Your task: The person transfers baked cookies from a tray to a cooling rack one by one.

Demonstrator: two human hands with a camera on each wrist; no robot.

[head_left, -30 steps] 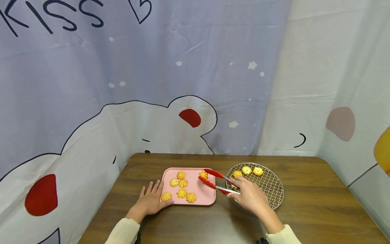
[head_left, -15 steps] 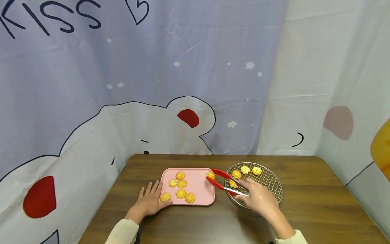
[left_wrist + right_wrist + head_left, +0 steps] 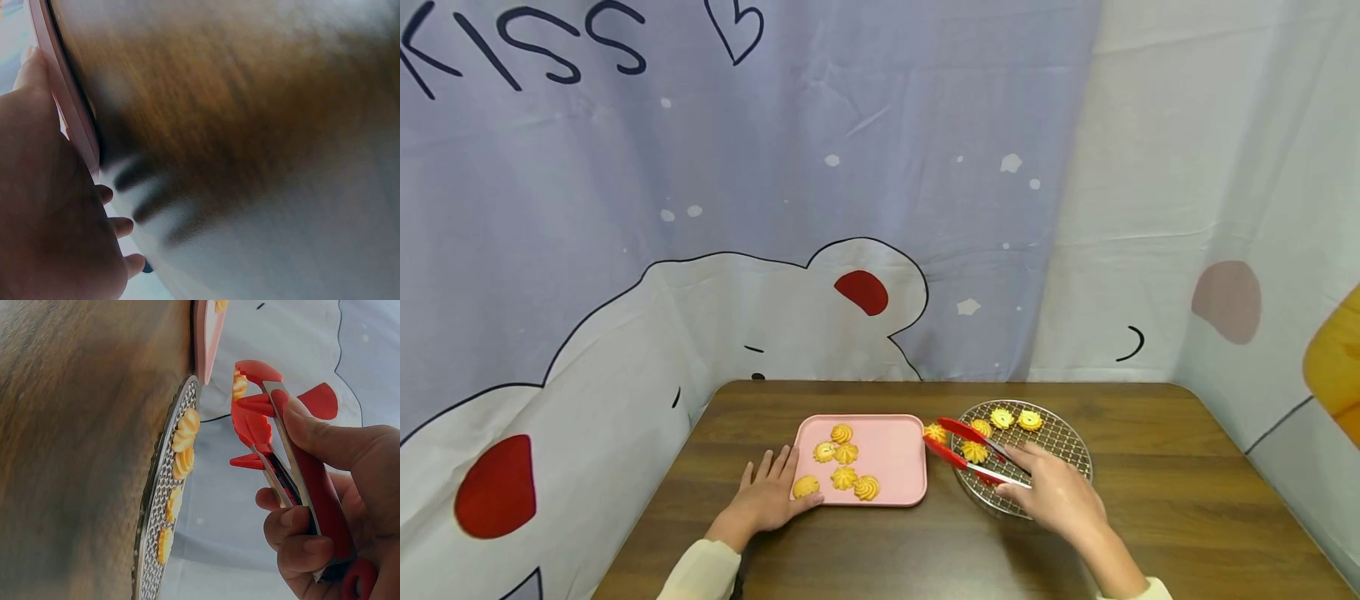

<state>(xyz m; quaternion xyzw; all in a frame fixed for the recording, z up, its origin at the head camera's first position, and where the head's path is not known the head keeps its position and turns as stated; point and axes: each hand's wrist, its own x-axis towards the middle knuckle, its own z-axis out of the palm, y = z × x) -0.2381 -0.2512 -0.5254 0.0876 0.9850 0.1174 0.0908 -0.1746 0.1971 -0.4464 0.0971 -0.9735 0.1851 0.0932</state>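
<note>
My right hand [image 3: 1060,496] grips a pair of red-tipped tongs [image 3: 322,506], thumb on one arm and fingers curled round the other. Between the tong tips is a piped cookie [image 3: 936,433], held above the gap between the pink tray and the round wire rack. My left hand [image 3: 767,492] lies with fingers spread at the left edge of the pink tray [image 3: 895,475], thumb along its front corner. Several cookies [image 3: 844,477] lie in the tray's left half. On the wire rack [image 3: 1063,446] several more cookies [image 3: 1002,418] sit toward its left and back.
Tray and rack stand side by side on a brown wooden table [image 3: 1157,467]. A printed cloth [image 3: 760,208] hangs behind the table and along its sides.
The right hand has moved right with the tongs, carrying the cookie from over the tray's right side to beyond its right edge. The left hand stays at the tray.
</note>
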